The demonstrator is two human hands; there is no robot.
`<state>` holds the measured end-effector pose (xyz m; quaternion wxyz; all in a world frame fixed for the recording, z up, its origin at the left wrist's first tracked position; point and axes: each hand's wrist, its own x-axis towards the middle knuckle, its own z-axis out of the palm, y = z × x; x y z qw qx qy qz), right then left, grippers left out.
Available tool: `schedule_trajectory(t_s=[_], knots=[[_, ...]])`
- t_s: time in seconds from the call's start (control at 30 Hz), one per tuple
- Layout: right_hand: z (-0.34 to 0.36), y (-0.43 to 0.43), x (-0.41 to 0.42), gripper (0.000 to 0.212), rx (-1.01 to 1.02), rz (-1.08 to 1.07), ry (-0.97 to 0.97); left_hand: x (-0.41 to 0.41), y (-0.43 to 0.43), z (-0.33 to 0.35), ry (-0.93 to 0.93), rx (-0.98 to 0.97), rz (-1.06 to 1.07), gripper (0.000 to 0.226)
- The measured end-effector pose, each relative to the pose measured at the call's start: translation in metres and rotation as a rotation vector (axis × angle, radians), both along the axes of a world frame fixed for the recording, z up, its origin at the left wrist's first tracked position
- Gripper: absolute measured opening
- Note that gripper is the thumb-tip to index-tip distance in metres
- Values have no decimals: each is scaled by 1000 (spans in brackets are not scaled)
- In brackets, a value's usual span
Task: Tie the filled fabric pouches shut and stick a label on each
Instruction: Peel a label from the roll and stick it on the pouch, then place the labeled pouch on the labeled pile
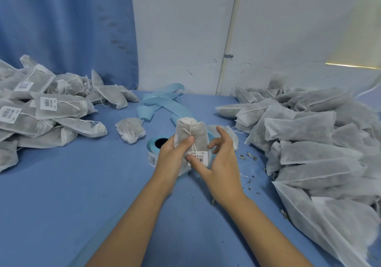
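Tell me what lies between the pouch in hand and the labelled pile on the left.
One lone pouch lies flat on the blue cloth between the held pouch and the labelled pile; nothing else visible blocks the way.

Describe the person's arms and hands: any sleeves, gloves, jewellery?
No sleeves in view: the left forearm and right forearm are bare to the frame edge. The left hand and right hand wear no gloves. No rings, watch or wristband visible. Thumbnails short, no polish seen.
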<state>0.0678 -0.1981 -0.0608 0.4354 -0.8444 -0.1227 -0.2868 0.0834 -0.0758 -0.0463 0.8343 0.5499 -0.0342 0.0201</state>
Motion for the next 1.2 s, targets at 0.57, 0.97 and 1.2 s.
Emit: schedule_trajectory(t_s=[0.57, 0.97, 1.2], knots=[[12, -4, 2, 33, 840, 199, 340, -11, -9, 2, 75, -54, -281, 47], [19, -8, 0, 22, 1200, 430, 436, -8, -5, 2, 129, -255, -334, 41], [20, -8, 0, 22, 1230, 473, 432, -7, -3, 3, 101, -210, -275, 40]])
